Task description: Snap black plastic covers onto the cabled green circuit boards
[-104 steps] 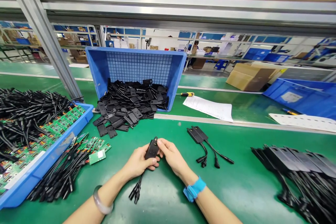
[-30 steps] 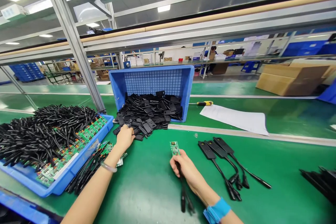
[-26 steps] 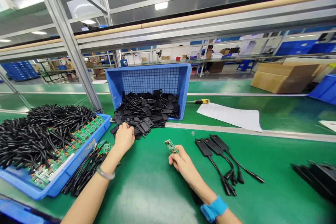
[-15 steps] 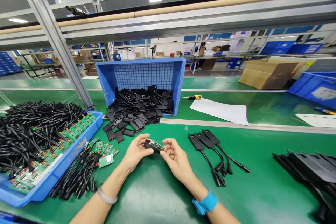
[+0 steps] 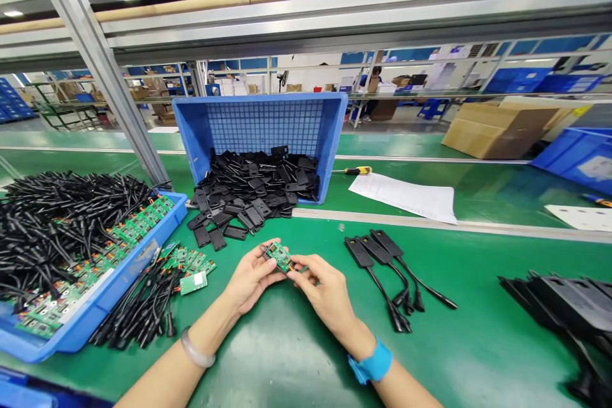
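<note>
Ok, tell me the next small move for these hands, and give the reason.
Probably have the right hand gently press the wire end of the green board toward the black shell. The left hand supports the board, its coloured wires lie exposed, and the right fingers are at that end. How fully it is seated is hard to tell.

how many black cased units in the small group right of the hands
3 on the green table: the left unit is nearest the right hand, the middle unit comes next, the right unit lies beyond. None seems hidden.
</note>
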Motion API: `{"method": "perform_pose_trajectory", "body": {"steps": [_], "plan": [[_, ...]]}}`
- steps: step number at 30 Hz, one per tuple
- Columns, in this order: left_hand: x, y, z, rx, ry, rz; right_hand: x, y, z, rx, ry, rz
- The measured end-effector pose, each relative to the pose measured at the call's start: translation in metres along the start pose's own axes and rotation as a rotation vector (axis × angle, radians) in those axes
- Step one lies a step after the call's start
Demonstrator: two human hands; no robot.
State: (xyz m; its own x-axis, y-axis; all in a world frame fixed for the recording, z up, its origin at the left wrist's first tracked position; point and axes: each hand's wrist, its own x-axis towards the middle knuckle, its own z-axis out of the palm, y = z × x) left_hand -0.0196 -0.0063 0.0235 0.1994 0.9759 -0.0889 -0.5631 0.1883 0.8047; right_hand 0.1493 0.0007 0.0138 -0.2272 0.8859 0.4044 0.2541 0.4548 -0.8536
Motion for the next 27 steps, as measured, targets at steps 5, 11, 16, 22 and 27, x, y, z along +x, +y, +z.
{"method": "perform_pose_trajectory", "body": {"steps": [5, 11, 16, 22, 27], "plan": [[0.001, 0.0, 0.0, 0.002, 0.012, -0.001, -0.001, -0.001, -0.001, -0.052, -0.025, -0.076], [0.0, 0.001, 0.001, 0.004, -0.006, -0.01, -0.001, 0.002, 0.001, -0.017, -0.034, -0.057], [0.003, -0.005, 0.002, 0.027, 0.038, 0.001, -0.003, 0.002, 0.004, -0.127, -0.065, -0.1], [0.007, -0.014, 0.004, 0.156, 0.23, 0.113, -0.004, 0.001, 0.011, -0.104, -0.09, -0.03], [0.004, -0.01, 0.006, 0.259, 0.246, 0.216, -0.001, 0.005, 0.011, 0.037, -0.284, 0.315]]}}
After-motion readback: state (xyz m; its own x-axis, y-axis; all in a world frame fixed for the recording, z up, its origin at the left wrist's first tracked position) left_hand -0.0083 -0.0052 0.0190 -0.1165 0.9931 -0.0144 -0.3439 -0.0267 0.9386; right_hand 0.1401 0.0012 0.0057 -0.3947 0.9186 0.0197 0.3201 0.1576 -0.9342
